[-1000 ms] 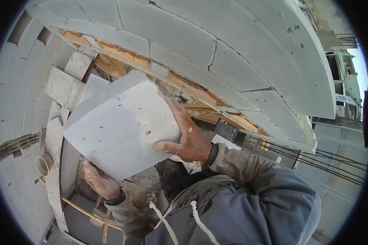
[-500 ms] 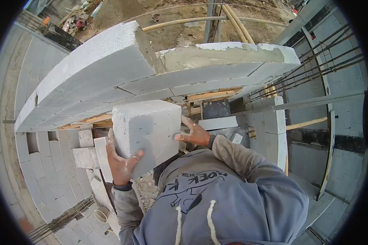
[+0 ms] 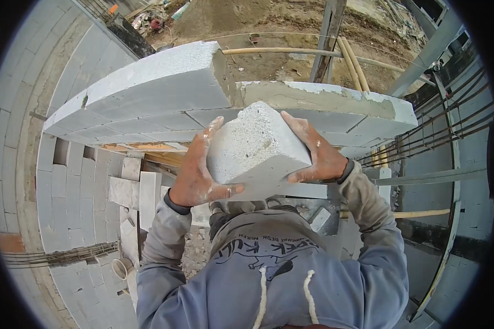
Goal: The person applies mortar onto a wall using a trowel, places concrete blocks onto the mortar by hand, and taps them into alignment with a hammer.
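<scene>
Between both palms I hold a white aerated concrete block (image 3: pixel 258 143), tilted, with its rough, pitted face turned up. My left hand (image 3: pixel 198 167) grips its left side, thumb along the near face. My right hand (image 3: pixel 318 151) is wrapped round the right side, fingers at the far edge and thumb low in front. Just beyond the block runs a wall of the same blocks (image 3: pixel 153 90). Grey mortar (image 3: pixel 318 97) covers the lower course on the right and the end of the higher block at its left. The block hides part of this wall.
Bamboo poles (image 3: pixel 291 50) and a wooden post (image 3: pixel 328 38) stand beyond the wall, with a string line across. Steel rebar (image 3: pixel 450 118) juts in at right. Loose block pieces (image 3: pixel 127 189) and a pale bucket (image 3: pixel 122 267) lie at lower left.
The block has moved right and up toward the mortared part of the wall, and its rough face has turned upward. Both hands stay on it, the arms reaching further forward.
</scene>
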The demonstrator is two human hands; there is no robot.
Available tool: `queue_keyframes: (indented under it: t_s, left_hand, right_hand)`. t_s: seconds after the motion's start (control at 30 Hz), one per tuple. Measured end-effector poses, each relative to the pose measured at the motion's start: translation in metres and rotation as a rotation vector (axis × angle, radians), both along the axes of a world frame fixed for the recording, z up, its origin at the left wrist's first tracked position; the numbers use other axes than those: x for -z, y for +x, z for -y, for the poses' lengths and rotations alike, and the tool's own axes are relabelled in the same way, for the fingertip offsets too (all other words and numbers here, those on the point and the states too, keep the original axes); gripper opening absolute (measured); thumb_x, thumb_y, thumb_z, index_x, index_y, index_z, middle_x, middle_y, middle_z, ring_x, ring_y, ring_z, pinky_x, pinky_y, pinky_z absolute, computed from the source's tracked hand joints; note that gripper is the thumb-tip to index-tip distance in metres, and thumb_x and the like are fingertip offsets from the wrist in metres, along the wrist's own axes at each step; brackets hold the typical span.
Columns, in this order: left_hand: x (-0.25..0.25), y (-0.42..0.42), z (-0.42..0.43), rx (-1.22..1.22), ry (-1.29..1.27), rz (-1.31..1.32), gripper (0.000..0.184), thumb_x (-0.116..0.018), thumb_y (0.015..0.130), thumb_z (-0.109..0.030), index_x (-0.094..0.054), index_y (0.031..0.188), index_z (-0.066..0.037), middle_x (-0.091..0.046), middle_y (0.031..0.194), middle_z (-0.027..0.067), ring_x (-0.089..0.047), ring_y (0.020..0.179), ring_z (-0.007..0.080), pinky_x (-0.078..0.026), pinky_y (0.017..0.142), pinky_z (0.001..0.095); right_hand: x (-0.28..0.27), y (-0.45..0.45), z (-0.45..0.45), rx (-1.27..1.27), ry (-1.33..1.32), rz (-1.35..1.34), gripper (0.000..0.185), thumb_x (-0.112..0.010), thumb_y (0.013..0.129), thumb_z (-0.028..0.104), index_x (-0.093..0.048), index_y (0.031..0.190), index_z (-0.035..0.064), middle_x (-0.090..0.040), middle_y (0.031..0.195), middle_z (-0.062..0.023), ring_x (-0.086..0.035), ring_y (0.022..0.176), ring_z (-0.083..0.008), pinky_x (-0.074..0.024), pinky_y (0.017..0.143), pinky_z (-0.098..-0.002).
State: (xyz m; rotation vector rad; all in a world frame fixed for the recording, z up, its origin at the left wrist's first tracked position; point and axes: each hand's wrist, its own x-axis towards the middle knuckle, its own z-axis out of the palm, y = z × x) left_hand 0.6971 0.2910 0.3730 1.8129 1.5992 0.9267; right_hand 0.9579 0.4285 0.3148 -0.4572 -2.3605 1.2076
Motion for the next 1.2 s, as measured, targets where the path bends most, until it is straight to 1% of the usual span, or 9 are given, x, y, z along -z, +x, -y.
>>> queue_keyframes:
  t_s: [0.13,0.27,0.37,0.5,0.6,0.87,0.93,1.13,1.2]
  left_hand:
    - [-0.016,-0.001,-0.02,-0.009,0.12,0.047,0.122,-0.086,0.048,-0.043,-0.021,0.142,0.0,-0.038,0.134,0.0248,-0.036,0.127,0.0374,-0.023,0.108,0.0417]
    - [-0.028,-0.021,-0.048,-0.022,0.117,0.173,0.119,-0.085,0.05,-0.049,-0.025,0.141,-0.003,-0.036,0.136,0.0258,-0.033,0.13,0.0379,-0.024,0.108,0.0426]
    - [-0.042,-0.049,-0.064,-0.047,0.261,-0.138,0.111,-0.078,0.057,-0.058,-0.031,0.137,0.003,-0.034,0.139,0.0279,-0.029,0.133,0.0382,-0.026,0.108,0.0437]
    - [-0.046,-0.07,-0.077,-0.142,0.304,-0.15,0.101,-0.075,0.062,-0.055,-0.035,0.137,0.0,-0.037,0.138,0.0264,-0.031,0.132,0.0367,-0.026,0.108,0.0418]
    - [-0.044,-0.076,-0.095,-0.117,0.261,-0.177,0.097,-0.076,0.064,-0.052,-0.035,0.138,-0.003,-0.038,0.138,0.0243,-0.032,0.132,0.0353,-0.026,0.108,0.0404]
    - [-0.032,-0.081,-0.132,-0.079,0.183,-0.332,0.095,-0.074,0.064,-0.054,-0.033,0.141,-0.014,-0.039,0.138,0.022,-0.033,0.131,0.0356,-0.026,0.108,0.0413]
    - [-0.029,-0.081,-0.138,-0.089,0.124,-0.354,0.095,-0.075,0.064,-0.049,-0.033,0.14,-0.01,-0.035,0.142,0.0179,-0.029,0.134,0.0303,-0.009,0.113,0.0462]
    - [-0.031,-0.086,-0.153,-0.037,0.113,-0.378,0.093,-0.074,0.064,-0.052,-0.036,0.138,-0.011,-0.037,0.142,0.0131,-0.031,0.133,0.0293,-0.01,0.112,0.0486]
    - [-0.023,-0.087,-0.156,-0.035,0.145,-0.479,0.09,-0.074,0.064,-0.053,-0.039,0.137,-0.012,-0.038,0.141,0.0121,-0.032,0.133,0.0283,-0.013,0.111,0.0493]
  right_hand:
    - [-0.055,0.002,-0.019,0.049,0.191,0.006,0.12,-0.078,0.051,0.063,-0.026,0.144,0.008,-0.038,0.128,-0.0206,-0.039,0.119,-0.0342,-0.0295,0.103,-0.0426]
    - [-0.108,-0.003,-0.05,0.113,0.44,0.019,0.11,-0.082,0.047,0.054,-0.038,0.14,0.0154,-0.046,0.116,-0.0178,-0.044,0.112,-0.0348,-0.0346,0.1,-0.0424]
    - [-0.134,-0.017,-0.068,0.235,0.476,0.252,0.108,-0.084,0.042,0.049,-0.042,0.137,0.0213,-0.045,0.119,-0.0184,-0.047,0.111,-0.0334,-0.039,0.096,-0.0432]
    - [-0.134,-0.046,-0.103,0.319,0.593,0.364,0.102,-0.085,0.041,0.041,-0.046,0.135,0.0304,-0.044,0.104,-0.0156,-0.048,0.1,-0.0347,-0.0422,0.091,-0.0418]
    - [-0.13,-0.069,-0.121,0.32,0.693,0.437,0.101,-0.085,0.041,0.041,-0.047,0.134,0.0292,-0.043,0.1,-0.0146,-0.048,0.095,-0.0335,-0.0427,0.088,-0.0409]
    - [-0.115,-0.095,-0.133,0.254,0.611,0.525,0.099,-0.085,0.045,0.044,-0.047,0.135,0.0275,-0.046,0.1,-0.0156,-0.046,0.097,-0.0326,-0.036,0.09,-0.044]
    - [-0.111,-0.096,-0.139,0.191,0.498,0.508,0.099,-0.085,0.046,0.043,-0.045,0.135,0.0275,-0.046,0.105,-0.0169,-0.044,0.1,-0.0336,-0.0344,0.093,-0.0445]
    - [-0.109,-0.099,-0.13,0.25,0.562,0.596,0.098,-0.084,0.047,0.041,-0.045,0.136,0.0272,-0.045,0.115,-0.0183,-0.041,0.111,-0.0358,-0.032,0.097,-0.0455]
    - [-0.097,-0.1,-0.131,0.25,0.601,0.567,0.097,-0.083,0.048,0.044,-0.044,0.136,0.0289,-0.046,0.109,-0.0184,-0.043,0.108,-0.0353,-0.0307,0.094,-0.0441]
